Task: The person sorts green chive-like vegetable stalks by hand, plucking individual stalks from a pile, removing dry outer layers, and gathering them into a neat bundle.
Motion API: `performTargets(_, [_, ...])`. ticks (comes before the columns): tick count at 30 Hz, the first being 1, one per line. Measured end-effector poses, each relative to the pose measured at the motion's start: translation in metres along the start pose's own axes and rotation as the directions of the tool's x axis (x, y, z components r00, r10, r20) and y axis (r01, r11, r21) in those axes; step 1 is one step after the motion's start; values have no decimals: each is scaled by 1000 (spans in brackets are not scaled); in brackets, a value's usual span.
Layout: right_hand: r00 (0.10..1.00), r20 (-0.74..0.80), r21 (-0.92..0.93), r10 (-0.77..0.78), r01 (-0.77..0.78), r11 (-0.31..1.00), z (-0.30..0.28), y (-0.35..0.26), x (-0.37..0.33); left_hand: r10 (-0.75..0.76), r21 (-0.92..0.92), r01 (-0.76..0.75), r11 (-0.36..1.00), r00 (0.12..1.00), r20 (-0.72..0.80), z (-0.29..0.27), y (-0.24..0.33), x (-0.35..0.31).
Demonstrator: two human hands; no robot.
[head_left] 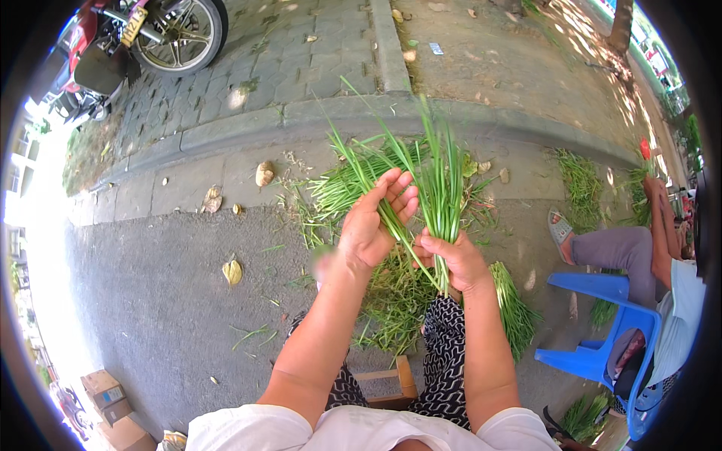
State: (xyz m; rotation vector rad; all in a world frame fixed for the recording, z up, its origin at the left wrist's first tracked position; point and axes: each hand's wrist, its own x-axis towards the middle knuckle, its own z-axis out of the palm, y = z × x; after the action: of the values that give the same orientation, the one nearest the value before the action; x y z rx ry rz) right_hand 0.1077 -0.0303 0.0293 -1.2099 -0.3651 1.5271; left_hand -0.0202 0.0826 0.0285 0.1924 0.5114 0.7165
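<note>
My right hand [453, 261] is closed around the pale lower ends of an upright bunch of chives [442, 180], long, thin and green. A few more chive stalks [392, 225] slant from the bunch's lower end up to the left. They pass through my left hand [380, 218], which is turned palm up with its fingers curled loosely about them. Beyond my hands lies a loose pile of chives [338, 188] on the ground. Below them, between my knees, is a heap of tangled green trimmings [395, 301]. A neater bundle of chives [511, 308] lies beside my right forearm.
At the right a person in grey trousers [617, 244] sits by a blue plastic chair [602, 353], near more greens [579, 188]. A low kerb [248, 124] crosses beyond the pile. A motorcycle [173, 37] stands far left; cardboard boxes [113, 406] are at lower left. Under me is a wooden stool [406, 376].
</note>
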Motion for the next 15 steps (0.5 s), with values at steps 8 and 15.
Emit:
performTargets(8, [988, 56, -101, -140, 146, 984, -1, 5, 6, 5, -87, -2, 996, 999, 32, 2, 4, 0])
performTargets(15, [994, 107, -3, 12, -12, 1000, 1, -1, 0, 6, 60, -9, 998, 999, 38, 7, 2, -2])
